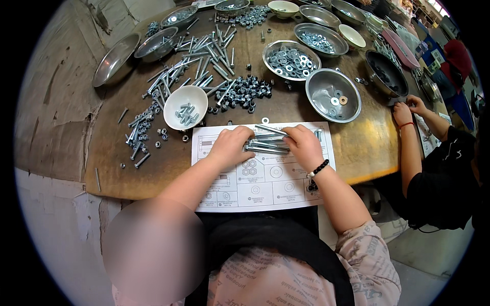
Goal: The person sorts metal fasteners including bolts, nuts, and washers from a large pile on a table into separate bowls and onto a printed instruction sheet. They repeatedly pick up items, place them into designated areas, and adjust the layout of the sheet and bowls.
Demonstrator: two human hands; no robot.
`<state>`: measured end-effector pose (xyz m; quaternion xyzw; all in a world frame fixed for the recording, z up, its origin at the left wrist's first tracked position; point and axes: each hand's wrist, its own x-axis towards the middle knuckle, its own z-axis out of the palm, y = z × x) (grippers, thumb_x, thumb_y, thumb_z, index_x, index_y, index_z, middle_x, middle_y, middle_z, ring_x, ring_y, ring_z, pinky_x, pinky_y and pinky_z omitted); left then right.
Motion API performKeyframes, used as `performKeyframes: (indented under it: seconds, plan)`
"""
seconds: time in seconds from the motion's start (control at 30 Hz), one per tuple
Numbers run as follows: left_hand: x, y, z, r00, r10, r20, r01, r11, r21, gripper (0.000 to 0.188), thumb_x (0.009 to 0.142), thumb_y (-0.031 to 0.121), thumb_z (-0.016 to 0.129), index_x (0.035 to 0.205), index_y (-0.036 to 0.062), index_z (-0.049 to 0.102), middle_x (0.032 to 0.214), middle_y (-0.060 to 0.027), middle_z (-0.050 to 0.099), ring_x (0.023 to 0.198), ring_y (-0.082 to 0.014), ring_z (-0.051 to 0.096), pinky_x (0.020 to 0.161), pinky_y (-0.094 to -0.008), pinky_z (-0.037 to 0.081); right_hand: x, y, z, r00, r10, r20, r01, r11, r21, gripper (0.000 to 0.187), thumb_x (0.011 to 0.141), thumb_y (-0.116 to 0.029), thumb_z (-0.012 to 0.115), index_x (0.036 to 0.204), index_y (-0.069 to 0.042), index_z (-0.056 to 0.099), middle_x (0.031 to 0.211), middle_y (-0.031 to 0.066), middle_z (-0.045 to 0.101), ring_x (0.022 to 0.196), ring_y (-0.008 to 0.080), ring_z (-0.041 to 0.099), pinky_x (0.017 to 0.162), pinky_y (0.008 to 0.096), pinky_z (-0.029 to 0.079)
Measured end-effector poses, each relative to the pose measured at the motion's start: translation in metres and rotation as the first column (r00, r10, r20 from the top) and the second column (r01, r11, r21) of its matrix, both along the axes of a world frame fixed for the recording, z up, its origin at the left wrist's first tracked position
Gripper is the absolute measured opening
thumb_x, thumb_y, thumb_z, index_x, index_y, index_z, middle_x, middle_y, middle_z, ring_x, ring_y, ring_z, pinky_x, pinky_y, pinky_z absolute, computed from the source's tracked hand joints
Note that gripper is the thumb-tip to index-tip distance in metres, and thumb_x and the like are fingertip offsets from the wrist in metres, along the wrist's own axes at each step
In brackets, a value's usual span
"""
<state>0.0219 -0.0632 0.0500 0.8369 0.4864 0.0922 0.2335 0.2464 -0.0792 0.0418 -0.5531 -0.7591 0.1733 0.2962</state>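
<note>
Over a printed parts sheet (260, 199), my two hands close on a bundle of long silver bolts (268, 144) from its two ends. My left hand (231, 147) grips the left ends. At the right ends, my right hand (304, 146) has its fingers around the bolts. One bolt lies slanted above the others. The sheet carries line drawings of nuts and washers in boxes. A small washer (265, 120) lies just past the sheet's far edge. Some dark small parts (312, 187) sit on the sheet below my right wrist.
Past the sheet are a white bowl (186, 108) of short bolts, a pile of dark nuts (245, 92), loose long bolts (206, 56), a bowl of washers (291, 60) and a steel bowl (333, 96) with several washers. At right, a co-worker's hands (406, 110) are near a dark pan (386, 74).
</note>
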Motion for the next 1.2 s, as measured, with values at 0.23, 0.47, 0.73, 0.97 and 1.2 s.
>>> performKeyframes:
  seconds: [0.23, 0.47, 0.73, 0.97, 1.2]
  plan:
    - [0.004, -0.003, -0.008, 0.990, 0.005, 0.138, -0.011, 0.999, 0.044, 0.067, 0.061, 0.018, 0.074, 0.120, 0.0060, 0.044, 0.113, -0.0139, 0.050, 0.105, -0.0299, 0.048, 0.092, -0.0382, 0.037, 0.013, -0.014, -0.001, 0.930, 0.220, 0.295, -0.246, 0.968, 0.055, 0.030, 0.072, -0.010, 0.059, 0.101, -0.017, 0.059, 0.071, 0.0064, 0.053, 0.070, 0.0252, 0.056, 0.060, 0.0371, 0.045]
    - [0.008, -0.004, -0.014, 0.995, 0.009, 0.101, -0.018, 0.997, 0.079, 0.072, 0.062, 0.022, 0.073, 0.124, 0.0063, 0.041, 0.113, -0.0139, 0.048, 0.103, -0.0307, 0.048, 0.091, -0.0393, 0.036, 0.001, -0.023, -0.005, 0.832, 0.084, 0.548, -0.193, 0.971, 0.144, 0.034, 0.073, -0.012, 0.053, 0.106, -0.019, 0.059, 0.073, 0.0039, 0.051, 0.074, 0.0217, 0.054, 0.063, 0.0353, 0.043]
    - [0.032, -0.010, -0.005, 0.995, 0.093, -0.034, -0.088, 0.988, 0.126, 0.058, 0.062, 0.033, 0.071, 0.114, 0.0131, 0.055, 0.106, -0.0127, 0.051, 0.093, -0.0290, 0.051, 0.086, -0.0370, 0.037, 0.013, -0.010, -0.010, 0.862, -0.099, -0.497, 0.022, 0.987, -0.158, 0.038, 0.090, -0.024, 0.041, 0.125, -0.009, 0.046, 0.125, 0.0130, 0.043, 0.116, 0.0259, 0.040, 0.097, 0.0355, 0.031]
    - [0.053, -0.011, -0.009, 0.994, 0.101, -0.045, -0.089, 0.973, 0.211, 0.050, 0.065, 0.038, 0.068, 0.110, 0.0179, 0.059, 0.099, -0.0103, 0.053, 0.087, -0.0252, 0.053, 0.082, -0.0367, 0.036, -0.005, -0.005, -0.012, 0.225, -0.415, -0.882, -0.130, 0.884, -0.449, 0.068, 0.092, -0.052, 0.026, 0.138, -0.002, 0.021, 0.144, 0.0133, 0.020, 0.134, 0.0252, 0.016, 0.107, 0.0368, 0.012]
    - [0.057, -0.010, -0.013, 0.994, 0.103, -0.045, -0.089, 0.965, 0.246, 0.048, 0.065, 0.039, 0.069, 0.108, 0.0195, 0.060, 0.096, -0.0101, 0.052, 0.087, -0.0228, 0.053, 0.082, -0.0365, 0.035, -0.002, -0.006, -0.015, 0.215, -0.384, -0.898, -0.161, 0.893, -0.420, 0.066, 0.093, -0.050, 0.022, 0.138, 0.000, 0.019, 0.144, 0.0139, 0.017, 0.134, 0.0255, 0.014, 0.108, 0.0362, 0.010]
